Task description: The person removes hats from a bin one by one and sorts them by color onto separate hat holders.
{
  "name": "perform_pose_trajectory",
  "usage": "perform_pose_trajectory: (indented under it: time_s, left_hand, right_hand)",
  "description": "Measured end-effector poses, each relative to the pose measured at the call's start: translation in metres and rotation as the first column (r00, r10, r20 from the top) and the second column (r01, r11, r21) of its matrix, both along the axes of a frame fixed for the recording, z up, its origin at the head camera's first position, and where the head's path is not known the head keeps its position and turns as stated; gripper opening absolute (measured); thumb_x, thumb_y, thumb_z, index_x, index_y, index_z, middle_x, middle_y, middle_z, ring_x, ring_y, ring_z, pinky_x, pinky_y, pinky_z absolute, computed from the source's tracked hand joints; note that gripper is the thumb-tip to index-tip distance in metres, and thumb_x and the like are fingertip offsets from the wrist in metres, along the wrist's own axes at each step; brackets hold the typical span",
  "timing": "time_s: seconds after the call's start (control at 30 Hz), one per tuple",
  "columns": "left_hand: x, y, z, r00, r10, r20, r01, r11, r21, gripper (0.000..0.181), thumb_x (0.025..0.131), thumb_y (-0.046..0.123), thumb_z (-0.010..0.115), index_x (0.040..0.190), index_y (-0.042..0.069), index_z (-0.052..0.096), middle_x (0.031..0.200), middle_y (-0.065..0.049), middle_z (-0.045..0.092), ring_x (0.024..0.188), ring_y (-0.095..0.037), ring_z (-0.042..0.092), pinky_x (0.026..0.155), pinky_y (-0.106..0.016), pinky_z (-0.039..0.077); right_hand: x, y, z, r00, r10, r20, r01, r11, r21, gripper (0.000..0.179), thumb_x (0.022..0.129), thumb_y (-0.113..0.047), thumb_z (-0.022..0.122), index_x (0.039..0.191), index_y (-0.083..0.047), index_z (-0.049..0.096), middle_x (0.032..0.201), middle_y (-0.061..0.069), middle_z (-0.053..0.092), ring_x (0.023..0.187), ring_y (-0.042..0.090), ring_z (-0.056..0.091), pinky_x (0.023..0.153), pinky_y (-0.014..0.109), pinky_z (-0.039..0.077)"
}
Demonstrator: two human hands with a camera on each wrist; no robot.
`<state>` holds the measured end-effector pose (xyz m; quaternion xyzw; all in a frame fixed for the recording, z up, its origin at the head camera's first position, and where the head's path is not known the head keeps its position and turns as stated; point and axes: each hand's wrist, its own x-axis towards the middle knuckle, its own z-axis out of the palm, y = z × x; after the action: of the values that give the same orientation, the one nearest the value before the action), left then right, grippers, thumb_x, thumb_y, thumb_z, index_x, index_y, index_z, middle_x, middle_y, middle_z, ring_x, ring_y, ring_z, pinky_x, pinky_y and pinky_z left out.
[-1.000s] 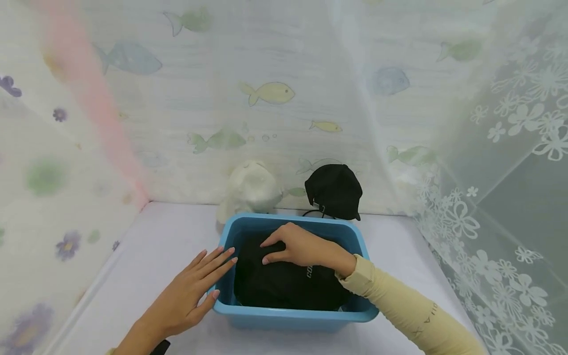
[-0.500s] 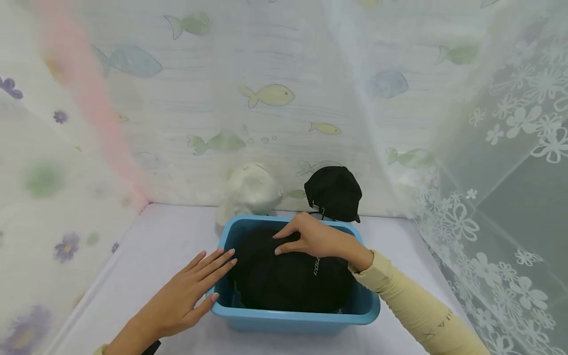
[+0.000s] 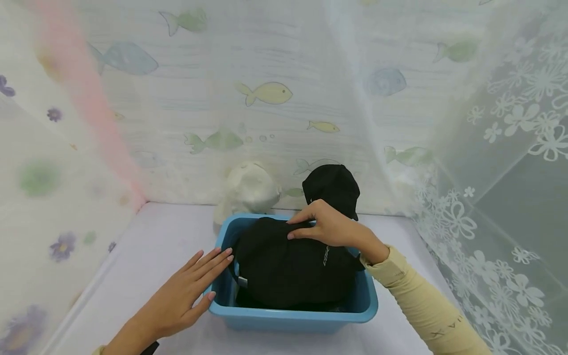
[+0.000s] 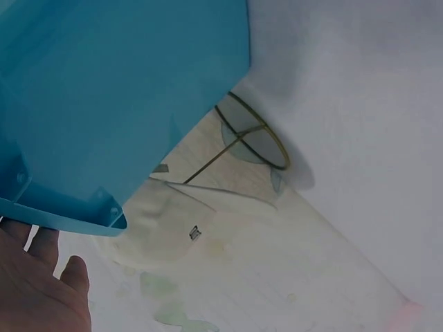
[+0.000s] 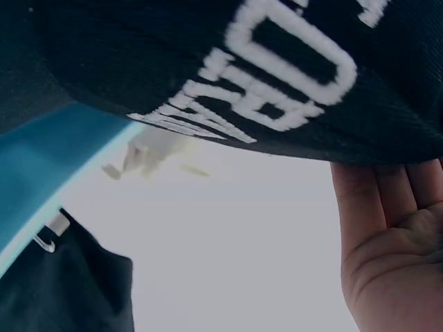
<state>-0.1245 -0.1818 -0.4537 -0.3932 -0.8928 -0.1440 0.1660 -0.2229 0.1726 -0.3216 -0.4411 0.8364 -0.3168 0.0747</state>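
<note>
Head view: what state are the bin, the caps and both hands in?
Blue bin: upright, open-topped.
Lettered black cap: pinched near its top, at the bin's opening.
Right hand: pinching that cap.
Left hand: fingers straight, at the bin's rim.
White cap: crown up, behind the bin.
Rear black cap: partly hidden.

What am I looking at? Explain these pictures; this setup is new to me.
No machine here: a person works bare-handed. A head-worn camera takes the wide picture, looking forward and down; the other two come from a camera on each wrist. The right hand pinches a black cap with pale lettering, at the mouth of a blue tub. The left hand touches the tub's rim. On the white surface stand the tub and, behind it, a wire stand under a white cap. A second black cap is there too.
</note>
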Motion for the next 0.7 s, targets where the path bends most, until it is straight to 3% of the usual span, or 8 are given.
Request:
perform_pose_trajectory:
  time_s: [0.2,0.37,0.53,0.7]
  left_hand:
    - [0.001,0.0,-0.002,1.0,0.009,0.013,-0.009,1.0,0.019,0.067,0.1,0.027,0.057,0.161,0.015,0.032,0.167,-0.002,0.031,0.155,-0.022,0.023,0.128,-0.03,-0.001]
    - [0.002,0.001,-0.005,0.999,0.019,0.026,-0.02,0.999,0.039,0.067,0.1,0.027,0.056,0.161,0.016,0.031,0.167,-0.001,0.031,0.156,-0.022,0.023,0.127,-0.029,-0.002]
    - [0.001,0.001,-0.007,1.0,0.011,0.017,-0.012,0.999,0.046,0.066,0.1,0.027,0.056,0.161,0.015,0.033,0.166,-0.002,0.032,0.156,-0.022,0.022,0.127,-0.029,-0.002]
    - [-0.001,0.003,-0.009,0.999,0.017,0.031,-0.019,0.997,0.068,0.067,0.099,0.026,0.057,0.161,0.018,0.033,0.166,0.0,0.032,0.156,-0.021,0.021,0.127,-0.028,-0.001]
  right_hand:
    - [0.0,0.007,0.006,0.999,-0.007,-0.037,0.006,1.0,-0.03,0.022,0.092,-0.015,0.076,0.113,-0.01,0.079,0.11,0.0,0.077,0.099,0.009,0.07,0.086,0.027,0.058]
    - [0.0,0.015,0.015,0.999,-0.032,-0.037,0.03,0.997,-0.069,0.023,0.09,-0.012,0.077,0.113,-0.008,0.079,0.106,0.002,0.078,0.091,0.008,0.07,0.077,0.026,0.058]
    - [0.0,0.028,0.032,0.997,-0.073,-0.018,0.069,0.987,-0.148,0.023,0.088,-0.005,0.078,0.111,-0.005,0.079,0.103,0.003,0.078,0.089,0.009,0.071,0.074,0.027,0.06]
    - [-0.002,0.042,0.052,0.986,-0.137,-0.093,0.12,0.978,-0.17,0.024,0.087,0.0,0.077,0.111,-0.004,0.079,0.105,0.006,0.078,0.092,0.009,0.072,0.079,0.025,0.059]
